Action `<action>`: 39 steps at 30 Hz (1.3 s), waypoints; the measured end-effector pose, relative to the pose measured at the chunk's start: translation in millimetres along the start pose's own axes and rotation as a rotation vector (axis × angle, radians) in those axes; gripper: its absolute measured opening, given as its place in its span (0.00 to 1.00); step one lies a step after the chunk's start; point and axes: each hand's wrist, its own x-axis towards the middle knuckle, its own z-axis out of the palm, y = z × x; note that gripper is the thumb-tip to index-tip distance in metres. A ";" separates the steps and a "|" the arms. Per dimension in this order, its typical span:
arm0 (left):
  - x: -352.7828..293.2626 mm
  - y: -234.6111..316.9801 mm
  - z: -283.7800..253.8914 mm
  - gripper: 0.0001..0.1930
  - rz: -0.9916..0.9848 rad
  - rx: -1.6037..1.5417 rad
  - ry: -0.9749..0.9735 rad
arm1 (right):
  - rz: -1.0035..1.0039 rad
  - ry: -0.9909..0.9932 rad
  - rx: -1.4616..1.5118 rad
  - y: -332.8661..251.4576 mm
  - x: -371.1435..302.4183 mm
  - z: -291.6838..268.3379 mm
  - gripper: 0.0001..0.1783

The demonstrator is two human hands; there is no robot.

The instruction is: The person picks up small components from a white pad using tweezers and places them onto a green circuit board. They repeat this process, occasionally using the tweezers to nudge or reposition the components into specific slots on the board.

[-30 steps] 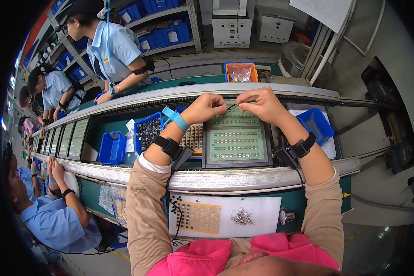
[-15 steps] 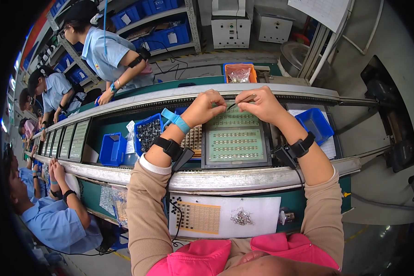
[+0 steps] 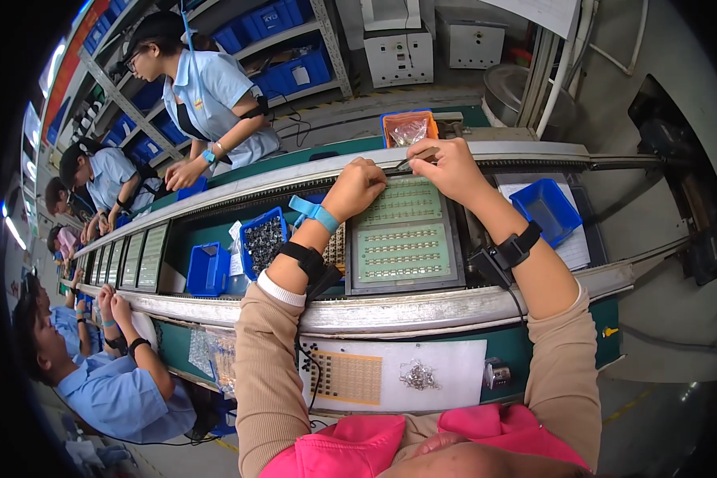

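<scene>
Right hand (image 3: 446, 166) over the far end of a dark frame (image 3: 460, 272), near the far rail (image 3: 526, 151), with the thumb and forefinger pinched closed on a thin dark tool (image 3: 401, 164). Exact kind of this tool too small to tell. Left hand (image 3: 354, 188) beside it, just apart, at the far left corner of the same frame. Fingers curled inward, thumb close to the forefinger; impossible to tell if fully closed, or if some small part between them. Blue strap (image 3: 320, 214) around the left wrist.

Below the hands, in the frame, two green boards, one nearer and one farther: the near board (image 3: 404, 271) in full sight, with rows of small metal parts, and the far board (image 3: 410, 209) partly behind the left hand. Frame between the far rail and the near rail (image 3: 446, 304).

To the left of the frame, a blue bin (image 3: 264, 240) with many small dark parts, then another blue bin (image 3: 208, 269). To the right, a blue tray (image 3: 546, 212), partly over white paper (image 3: 575, 255).

On the near side of the near rail, a white sheet (image 3: 466, 374) with a tan grid board (image 3: 358, 379) and a small pile of metal parts (image 3: 419, 375). Beyond the far rail, an orange box (image 3: 387, 132) with a clear bag inside. Farther left, co-workers in light blue shirts along both sides.
</scene>
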 end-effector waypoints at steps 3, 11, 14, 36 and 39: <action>1.5 0.5 2.9 0.02 -0.029 -0.014 0.000 | -0.021 0.003 -0.006 -1.6 -0.4 -0.2 0.06; 3.2 -1.3 3.7 0.03 -0.028 0.007 -0.014 | -0.017 -0.026 -0.027 0.3 -0.6 0.5 0.07; 3.1 -1.3 3.2 0.04 0.021 0.031 -0.002 | -0.017 -0.028 -0.029 0.3 -0.7 1.3 0.07; -13.6 -14.7 -2.7 0.08 -0.058 -0.063 -0.033 | 0.047 -0.024 0.240 -70.7 -13.7 -26.4 0.08; -13.8 -33.0 -5.9 0.08 -0.022 -0.103 -0.044 | 0.164 -0.231 0.312 -130.0 -53.1 -24.7 0.08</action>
